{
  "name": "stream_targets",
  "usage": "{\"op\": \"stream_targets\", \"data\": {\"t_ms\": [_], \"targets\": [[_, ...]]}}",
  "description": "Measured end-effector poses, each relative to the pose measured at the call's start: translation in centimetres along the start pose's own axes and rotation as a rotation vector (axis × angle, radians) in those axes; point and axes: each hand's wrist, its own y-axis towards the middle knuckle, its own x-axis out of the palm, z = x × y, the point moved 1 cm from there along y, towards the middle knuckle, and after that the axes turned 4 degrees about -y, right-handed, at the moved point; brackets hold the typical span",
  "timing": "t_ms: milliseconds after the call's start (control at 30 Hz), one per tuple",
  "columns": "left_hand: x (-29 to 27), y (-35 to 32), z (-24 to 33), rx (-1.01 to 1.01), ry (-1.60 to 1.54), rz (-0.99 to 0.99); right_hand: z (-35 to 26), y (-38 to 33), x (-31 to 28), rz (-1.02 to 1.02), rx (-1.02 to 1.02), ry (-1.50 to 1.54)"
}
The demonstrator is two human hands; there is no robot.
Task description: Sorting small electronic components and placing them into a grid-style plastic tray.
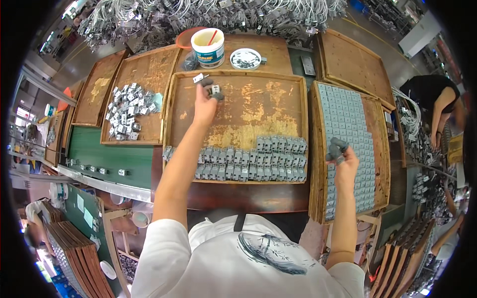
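1. Grey finger cots covered the tips of the left hand (205, 102), which was stretched to the far end of the middle tray (238, 74). The fingers were pinched on a small grey part (215, 90); how firmly could not be told.
2. Just beyond those fingertips, toward the tray's far rim and slightly to the left, lay a loose metal piece (198, 77). It was close to the fingers but apart from them, its long axis running roughly along the rim.
3. The left hand was by far the nearer to that piece; the right hand (343, 161) was well apart, off to the right.
4. The right hand was raised over the right tray (385, 149), fingers curled shut round a grey part (338, 146). Below it the tray carried grey parts laid flat in a tight grid.
5. Along the near edge of the middle tray stood rows of parts (253, 159), several deep, between the two forearms. The rest of that tray's worn wooden floor showed bare.
6. To the left, another tray (149, 64) held a heap of metal pieces (128, 111), well apart from either hand.
7. Behind the middle tray stood a white tub (207, 47) and a shallow dish (245, 58).
8. Another person (432, 99) worked at the far right, clear of both hands.
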Motion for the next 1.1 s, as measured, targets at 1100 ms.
{"op": "stream_targets", "data": {"t_ms": [1100], "targets": [[8.2,-22.7,9.3,-0.34,-0.327,-0.583,-7.4,-8.8,6.6,-0.458,-0.647,-0.838]]}}
